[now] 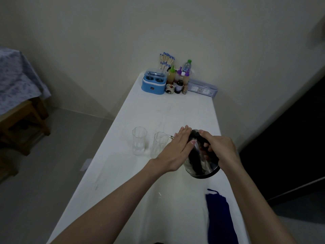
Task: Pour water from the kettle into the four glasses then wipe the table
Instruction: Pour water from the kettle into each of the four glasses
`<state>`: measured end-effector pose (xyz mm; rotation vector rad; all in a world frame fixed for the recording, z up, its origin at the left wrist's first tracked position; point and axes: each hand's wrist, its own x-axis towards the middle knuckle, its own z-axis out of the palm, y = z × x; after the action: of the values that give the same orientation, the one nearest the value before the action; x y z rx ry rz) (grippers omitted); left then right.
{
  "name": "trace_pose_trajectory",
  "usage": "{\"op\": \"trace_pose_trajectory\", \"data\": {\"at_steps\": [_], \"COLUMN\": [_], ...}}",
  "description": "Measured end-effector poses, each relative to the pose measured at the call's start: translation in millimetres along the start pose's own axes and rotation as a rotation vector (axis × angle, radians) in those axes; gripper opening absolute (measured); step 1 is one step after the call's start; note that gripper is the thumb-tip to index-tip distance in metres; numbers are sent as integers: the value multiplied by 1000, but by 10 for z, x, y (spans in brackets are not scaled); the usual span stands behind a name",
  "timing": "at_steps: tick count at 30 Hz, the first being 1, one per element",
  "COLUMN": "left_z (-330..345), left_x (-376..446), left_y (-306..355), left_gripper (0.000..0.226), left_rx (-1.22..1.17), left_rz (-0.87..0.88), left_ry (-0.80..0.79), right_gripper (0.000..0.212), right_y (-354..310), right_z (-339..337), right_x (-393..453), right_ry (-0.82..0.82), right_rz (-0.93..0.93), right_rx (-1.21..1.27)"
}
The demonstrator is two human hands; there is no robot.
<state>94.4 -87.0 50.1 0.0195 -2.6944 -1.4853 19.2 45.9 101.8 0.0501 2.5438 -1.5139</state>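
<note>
1. Head view: pouring step; the right hand [220,148] is clenched round the handle of the kettle [202,159], tilted toward the glasses [139,143] on the table [158,110]
2. Left hand [177,148] lies flat and unclenched against the kettle's lid side, steadying it
3. Next, I judge, the spout must line up over a glass rim
4. Count: three glasses visible, a fourth perhaps hidden; one kettle; one blue cloth [219,213] near the table's edge, unused

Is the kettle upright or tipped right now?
Tipped. The kettle leans toward the glasses, base lifted, right hand on its handle, left hand flat against it.
</note>
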Motion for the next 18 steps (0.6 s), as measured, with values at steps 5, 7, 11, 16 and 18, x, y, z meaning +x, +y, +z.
{"op": "trace_pose_trajectory", "data": {"at_steps": [5,7,11,16,18], "left_z": [-5,-3,-6,-8,-9], "left_x": [-10,-12,-17,-20,-23], "left_y": [-4,-4,-7,-20,-24], "left_gripper": [59,59,59,59,59], "left_rx": [-2,-4,-6,-3,-5], "left_rz": [-1,-1,2,5,7], "left_ry": [-11,-12,-12,-12,-13], "right_gripper": [46,47,48,48,48], "right_y": [13,12,12,15,17], "right_z": [9,11,15,23,29], "right_x": [2,1,-6,-23,-29], "right_ry": [6,5,8,5,8], "right_rz": [7,8,15,21,18], "right_rx": [7,4,0,-4,-5]}}
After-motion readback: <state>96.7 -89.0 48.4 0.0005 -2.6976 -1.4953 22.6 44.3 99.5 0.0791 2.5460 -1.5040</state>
